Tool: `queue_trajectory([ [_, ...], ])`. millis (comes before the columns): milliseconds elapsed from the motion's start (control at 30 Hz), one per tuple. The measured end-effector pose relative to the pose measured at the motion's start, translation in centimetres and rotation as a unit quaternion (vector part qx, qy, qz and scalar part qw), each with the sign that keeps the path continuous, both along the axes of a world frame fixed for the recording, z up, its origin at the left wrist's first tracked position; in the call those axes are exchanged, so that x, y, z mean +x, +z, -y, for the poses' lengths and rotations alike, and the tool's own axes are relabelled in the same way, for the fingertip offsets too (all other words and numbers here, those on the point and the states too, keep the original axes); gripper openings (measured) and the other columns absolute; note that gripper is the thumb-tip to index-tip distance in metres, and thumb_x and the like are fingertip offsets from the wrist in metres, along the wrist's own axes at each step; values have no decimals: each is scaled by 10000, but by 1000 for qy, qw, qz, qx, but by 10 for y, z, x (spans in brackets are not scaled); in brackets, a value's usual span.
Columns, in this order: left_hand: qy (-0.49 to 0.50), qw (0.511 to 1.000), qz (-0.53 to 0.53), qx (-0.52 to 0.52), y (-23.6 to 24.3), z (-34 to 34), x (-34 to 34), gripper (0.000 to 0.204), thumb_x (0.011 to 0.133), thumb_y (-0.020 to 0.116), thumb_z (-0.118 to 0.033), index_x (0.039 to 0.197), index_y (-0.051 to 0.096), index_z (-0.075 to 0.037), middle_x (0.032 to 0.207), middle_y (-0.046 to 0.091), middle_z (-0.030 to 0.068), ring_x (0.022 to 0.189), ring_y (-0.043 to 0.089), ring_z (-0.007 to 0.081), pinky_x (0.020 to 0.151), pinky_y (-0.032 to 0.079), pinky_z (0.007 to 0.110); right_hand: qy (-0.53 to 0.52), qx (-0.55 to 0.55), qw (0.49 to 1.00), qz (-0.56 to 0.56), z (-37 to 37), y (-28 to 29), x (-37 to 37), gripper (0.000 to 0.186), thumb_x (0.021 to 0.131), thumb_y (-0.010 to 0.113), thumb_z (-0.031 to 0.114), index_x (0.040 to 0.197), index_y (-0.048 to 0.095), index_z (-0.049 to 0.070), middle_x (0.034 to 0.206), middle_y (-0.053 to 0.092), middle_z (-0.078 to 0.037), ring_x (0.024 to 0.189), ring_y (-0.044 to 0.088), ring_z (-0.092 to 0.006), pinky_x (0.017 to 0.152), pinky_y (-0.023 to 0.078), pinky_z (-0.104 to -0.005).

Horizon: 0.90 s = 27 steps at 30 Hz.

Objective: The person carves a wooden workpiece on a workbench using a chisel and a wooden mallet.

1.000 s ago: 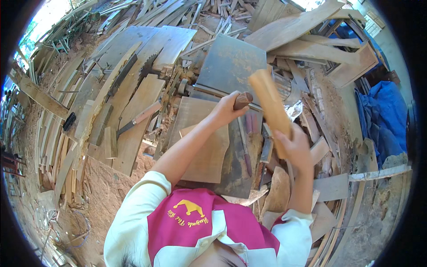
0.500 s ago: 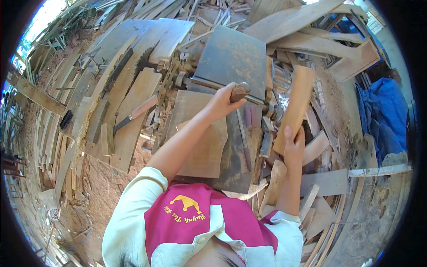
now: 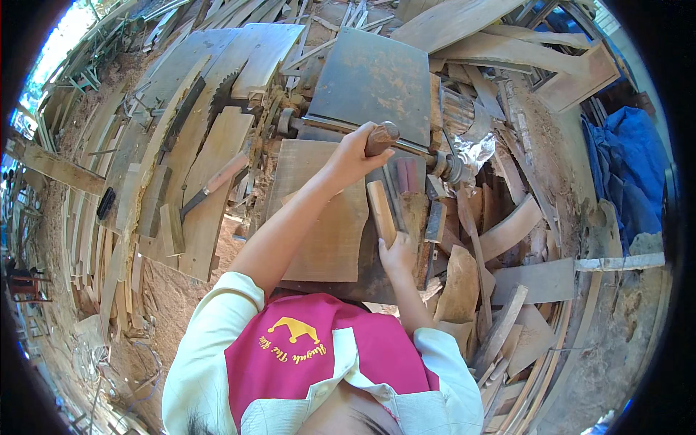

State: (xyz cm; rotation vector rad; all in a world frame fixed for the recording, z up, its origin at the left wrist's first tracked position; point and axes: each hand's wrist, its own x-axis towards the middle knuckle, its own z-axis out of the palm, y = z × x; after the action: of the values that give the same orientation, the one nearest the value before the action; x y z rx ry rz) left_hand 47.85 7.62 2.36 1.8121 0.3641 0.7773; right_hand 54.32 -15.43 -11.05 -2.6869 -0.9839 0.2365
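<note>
My left hand is closed around a short brown rounded piece of wood, just above the metal cutter shaft of a woodworking machine. Lower and to the right, my right hand grips a light wooden piece that stands narrow side toward me over the machine's dark table. Beside that piece runs a slim metal bar, its near end hidden. Two maroon pieces lie close to the shaft. Under my left forearm is a flat brown board.
Beyond the shaft is the machine's grey metal plate. On the left, a knife with a wooden handle and a toothed saw blade lie on planks. Curved offcuts and a blue tarp are at right.
My right hand has brought its wooden piece leftward from the machine's right side to over the table, turning it narrower in view. My left hand has shifted slightly and keeps its brown piece.
</note>
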Motion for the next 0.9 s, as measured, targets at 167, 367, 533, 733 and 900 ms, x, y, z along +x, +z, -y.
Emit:
queue_trajectory([
  [167, 1, 1000, 8, -6, -2, 1, 0, 306, 755, 687, -151, 966, 513, -15, 780, 541, 65, 719, 456, 122, 660, 415, 268, 22, 315, 931, -181, -38, 38, 37, 648, 789, 617, 401, 1199, 424, -63, 1149, 508, -162, 1067, 494, -255, 946, 359, -344],
  [367, -21, 999, 33, -3, -7, -2, -4, 360, 738, 696, -132, 1010, 493, -13, 859, 561, 72, 752, 502, 132, 680, 433, 284, 212, 527, 792, -225, -135, 163, 23, 402, 788, 644, 269, 1098, 534, 38, 1095, 537, -88, 967, 518, -176, 822, 418, -290],
  [533, -71, 990, 66, -104, -26, -2, -26, 532, 730, 700, -211, 1148, 444, -5, 1046, 550, 121, 969, 544, 193, 835, 437, 314, 223, 482, 802, -274, -170, 158, 19, 138, 821, 593, 122, 910, 526, 41, 811, 582, -62, 753, 563, -136, 678, 453, -261],
  [733, 94, 880, -417, 207, -120, -2, -94, 807, 692, 633, -558, 1298, 369, -95, 1357, 350, 133, 1307, 248, 281, 1038, 251, 442, 162, 637, 620, -429, -163, 143, 21, 64, 834, 533, 68, 808, 477, 51, 624, 518, -65, 578, 513, -142, 558, 429, -265],
  [900, 72, 860, -453, 223, -132, -10, -97, 760, 702, 566, -619, 1263, 447, -119, 1403, 296, 99, 1329, 204, 256, 1063, 207, 434, 158, 643, 623, -417, -172, 135, 40, 156, 850, 500, 169, 773, 454, 42, 595, 484, -70, 536, 474, -157, 523, 405, -278],
])
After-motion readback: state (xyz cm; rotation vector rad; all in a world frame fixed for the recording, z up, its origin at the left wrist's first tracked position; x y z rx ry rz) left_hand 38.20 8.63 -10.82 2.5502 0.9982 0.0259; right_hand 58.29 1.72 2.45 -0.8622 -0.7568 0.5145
